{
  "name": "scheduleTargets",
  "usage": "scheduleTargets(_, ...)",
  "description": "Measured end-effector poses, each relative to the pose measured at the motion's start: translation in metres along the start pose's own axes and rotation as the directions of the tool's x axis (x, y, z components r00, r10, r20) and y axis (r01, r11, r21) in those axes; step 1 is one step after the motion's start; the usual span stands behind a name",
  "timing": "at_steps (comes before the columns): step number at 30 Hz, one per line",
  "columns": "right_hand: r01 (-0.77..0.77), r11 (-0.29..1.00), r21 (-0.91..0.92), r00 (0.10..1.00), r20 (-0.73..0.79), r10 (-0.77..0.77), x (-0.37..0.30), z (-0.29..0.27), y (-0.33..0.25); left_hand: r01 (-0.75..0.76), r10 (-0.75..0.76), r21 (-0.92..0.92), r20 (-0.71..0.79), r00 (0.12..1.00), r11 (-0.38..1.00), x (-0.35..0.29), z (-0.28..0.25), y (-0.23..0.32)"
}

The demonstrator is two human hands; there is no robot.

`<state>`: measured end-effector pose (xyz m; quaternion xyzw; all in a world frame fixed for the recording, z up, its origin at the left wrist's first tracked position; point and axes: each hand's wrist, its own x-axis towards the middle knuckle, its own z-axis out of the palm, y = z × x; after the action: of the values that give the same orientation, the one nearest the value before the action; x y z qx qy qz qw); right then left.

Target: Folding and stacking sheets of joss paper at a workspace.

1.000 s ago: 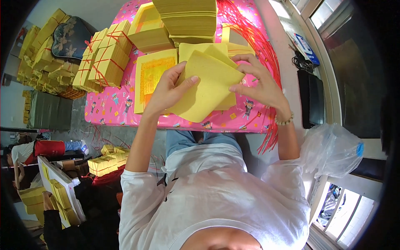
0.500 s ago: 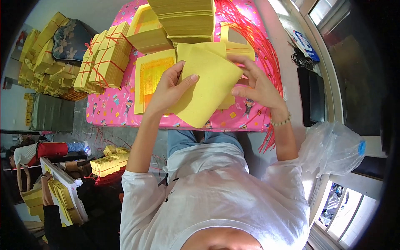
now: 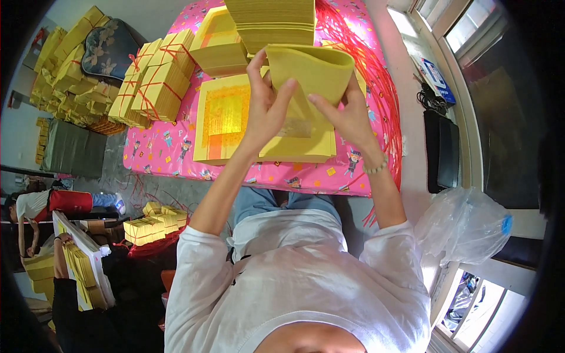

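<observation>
Between my two hands is a thin batch of yellow paper sheets [image 3: 315, 73], bent over into an open curve. My left hand [image 3: 266, 115] grips its left edge, thumb in front and fingers behind. My right hand [image 3: 351, 115] holds the right side, its thumb against the lower part and its fingers mostly hidden behind the paper. Just beneath lies a low stack of yellow paper with a gold square [image 3: 226, 115] on top, partly covered by my hands. Behind the held sheets rises a tall stack of yellow paper [image 3: 272, 26].
A pink patterned cloth [image 3: 159, 156] covers the table. Tied paper bundles [image 3: 158, 88] stand at the left, and red strings [image 3: 385, 112] hang along the right edge. A clear plastic bag [image 3: 465, 226] is at my right. Other people work at the lower left, one in a red garment [image 3: 70, 202].
The sheets were flatter and tilted toward the lower left; now they are raised and bent into a curve. My right hand has moved in against them, uncovering more of the low stack.
</observation>
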<state>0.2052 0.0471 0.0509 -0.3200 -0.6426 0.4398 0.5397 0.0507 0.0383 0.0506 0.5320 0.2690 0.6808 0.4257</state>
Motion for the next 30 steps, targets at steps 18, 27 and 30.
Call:
scheduleTargets(18,-0.175,0.972,0.154,0.983,0.083,0.163,0.004,-0.004,0.071,0.048,-0.049,0.038,0.031,0.998,0.998,-0.006,-0.03,-0.064)
scheduleTargets(27,-0.188,0.964,0.189,0.982,0.045,0.182,0.001,-0.006,0.075,0.136,-0.138,0.038,0.044,0.989,0.99,-0.006,-0.032,-0.062)
scheduleTargets(30,-0.181,0.969,0.168,0.982,0.084,0.169,0.0,-0.01,0.078,0.129,-0.132,0.055,0.048,0.99,0.99,-0.009,-0.032,-0.063)
